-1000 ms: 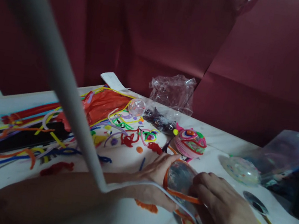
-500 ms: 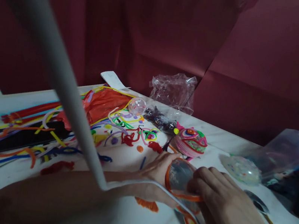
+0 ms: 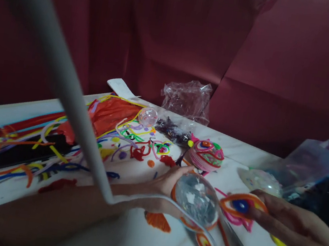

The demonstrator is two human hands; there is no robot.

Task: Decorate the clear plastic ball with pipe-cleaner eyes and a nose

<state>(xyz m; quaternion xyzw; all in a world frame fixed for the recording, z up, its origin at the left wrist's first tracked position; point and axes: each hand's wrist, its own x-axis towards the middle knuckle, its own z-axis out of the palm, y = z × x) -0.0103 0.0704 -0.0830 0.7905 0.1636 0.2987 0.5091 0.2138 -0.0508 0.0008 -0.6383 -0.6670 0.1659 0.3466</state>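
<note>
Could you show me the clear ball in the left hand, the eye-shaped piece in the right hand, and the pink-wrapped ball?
Clear ball (image 3: 199,197): head view, middle of its rounded surface.
Eye-shaped piece (image 3: 240,205): head view, its blue centre.
Pink-wrapped ball (image 3: 200,159): head view, its pink side.

blue-centred, orange-edged eye piece (image 3: 241,206)

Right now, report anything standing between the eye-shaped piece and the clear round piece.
Nothing visible stands between the eye-shaped piece in the right hand and the clear round piece in the left hand; a white cord crosses lower in view.
</note>
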